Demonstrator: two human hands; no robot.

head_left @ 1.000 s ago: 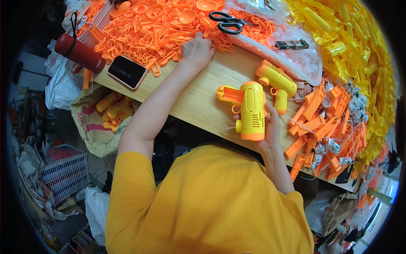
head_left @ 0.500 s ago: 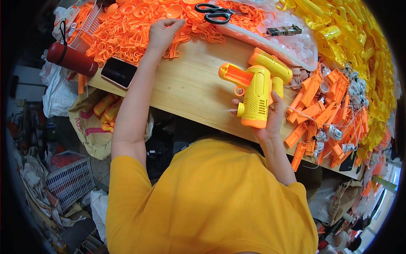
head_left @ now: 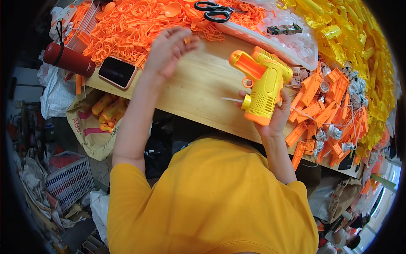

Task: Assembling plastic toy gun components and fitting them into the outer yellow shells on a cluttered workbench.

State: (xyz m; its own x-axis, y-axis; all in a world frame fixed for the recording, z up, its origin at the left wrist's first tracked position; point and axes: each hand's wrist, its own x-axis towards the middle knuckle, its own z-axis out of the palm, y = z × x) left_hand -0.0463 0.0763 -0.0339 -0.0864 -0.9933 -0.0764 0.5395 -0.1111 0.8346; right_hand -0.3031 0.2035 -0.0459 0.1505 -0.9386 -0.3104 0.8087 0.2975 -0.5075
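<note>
My right hand (head_left: 277, 116) grips a yellow-and-orange toy gun (head_left: 267, 93) above the table's near edge. An open orange hollow shows in its upper left part, with an orange ring below, and a thin whitish strip sticks out to the left beside the hand. A second yellow-and-orange toy gun (head_left: 285, 68) lies just behind it, partly covered. My left hand (head_left: 169, 53), somewhat blurred, is raised over the table by the pile of orange plastic parts (head_left: 131, 31). Its fingers are closed on a small orange plastic part (head_left: 187, 40), whose shape I cannot make out.
Black-handled scissors (head_left: 218, 16) lie by a white tray (head_left: 253, 37) of translucent pieces. To the left are a phone (head_left: 117, 72) and a red bottle (head_left: 69, 59). Orange parts with wires (head_left: 311, 110) and heaped yellow shells (head_left: 355, 51) crowd the right. A sack (head_left: 91, 135) hangs below.
My left hand has come back from the orange pile toward me and to the right, carrying a small orange part. The toy gun in my right hand has shifted right and tilted.
</note>
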